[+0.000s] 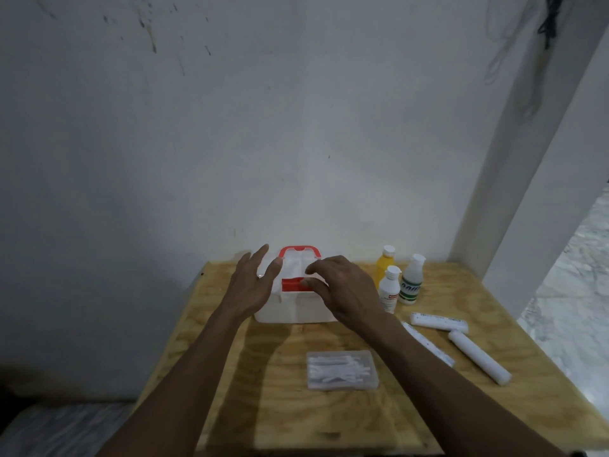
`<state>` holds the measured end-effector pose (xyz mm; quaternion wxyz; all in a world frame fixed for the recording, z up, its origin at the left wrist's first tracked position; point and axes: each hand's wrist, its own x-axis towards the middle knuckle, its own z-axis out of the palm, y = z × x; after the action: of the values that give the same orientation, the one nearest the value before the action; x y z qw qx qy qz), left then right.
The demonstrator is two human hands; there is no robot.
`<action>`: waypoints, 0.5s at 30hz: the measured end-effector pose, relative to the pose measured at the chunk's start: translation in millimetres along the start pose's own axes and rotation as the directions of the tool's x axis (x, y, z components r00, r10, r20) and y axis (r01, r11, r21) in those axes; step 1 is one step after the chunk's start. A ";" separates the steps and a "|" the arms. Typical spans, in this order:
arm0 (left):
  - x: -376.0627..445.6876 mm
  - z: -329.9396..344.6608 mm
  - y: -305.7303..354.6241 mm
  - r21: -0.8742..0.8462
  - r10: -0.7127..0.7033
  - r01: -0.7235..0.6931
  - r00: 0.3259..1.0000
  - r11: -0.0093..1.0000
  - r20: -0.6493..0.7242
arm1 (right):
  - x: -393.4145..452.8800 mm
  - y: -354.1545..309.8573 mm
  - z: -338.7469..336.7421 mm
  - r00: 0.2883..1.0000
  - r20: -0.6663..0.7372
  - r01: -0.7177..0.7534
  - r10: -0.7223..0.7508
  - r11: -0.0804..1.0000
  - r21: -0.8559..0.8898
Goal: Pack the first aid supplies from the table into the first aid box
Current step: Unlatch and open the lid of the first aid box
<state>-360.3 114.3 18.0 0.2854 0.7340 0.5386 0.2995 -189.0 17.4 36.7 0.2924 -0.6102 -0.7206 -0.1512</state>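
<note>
A white first aid box (293,308) with a red handle (299,249) and a red front latch (291,284) stands closed at the back of the plywood table (412,407). My left hand (252,285) hovers at the box's left side, fingers spread, holding nothing. My right hand (342,288) is over the lid, fingers curled near the latch, nothing in it. To the right stand a yellow bottle (385,263) and two white bottles (389,290) (411,280). Three white rolls (440,321) (428,347) (479,357) lie further right. A clear case of cotton swabs (342,370) lies in front.
A white wall (230,143) rises directly behind the table, and a white pillar (527,159) stands at the right. The table's right edge drops to a pale marbled floor (576,291). Bare plywood shows at the front left.
</note>
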 end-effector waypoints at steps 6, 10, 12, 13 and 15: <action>1.3 -1.8 1.8 0.003 0.000 0.000 1.000 1.000 0.010 | 1.9 7.9 0.2 0.975 0.021 0.222 -0.222 0.960 -0.169; 1.9 -2.0 0.8 0.005 -0.007 0.007 1.000 1.000 0.010 | 2.2 11.9 2.3 0.947 0.072 0.322 -0.313 0.920 -0.225; 2.4 -1.4 1.9 0.007 -0.006 0.006 1.000 1.000 0.009 | 0.4 14.3 3.6 0.935 0.103 0.354 -0.339 0.899 -0.259; 3.0 -1.3 2.4 0.009 -0.007 0.007 1.000 1.000 0.009 | -0.2 15.0 4.3 0.934 0.115 0.358 -0.339 0.892 -0.276; 3.1 -1.4 2.2 0.004 -0.006 0.006 1.000 1.000 0.014 | 0.1 15.7 4.5 0.942 0.123 0.334 -0.312 0.899 -0.283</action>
<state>-359.2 116.8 21.0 0.2888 0.7351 0.5393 0.2923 -174.9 23.3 31.0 0.1401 -0.5247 -0.7908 -0.2823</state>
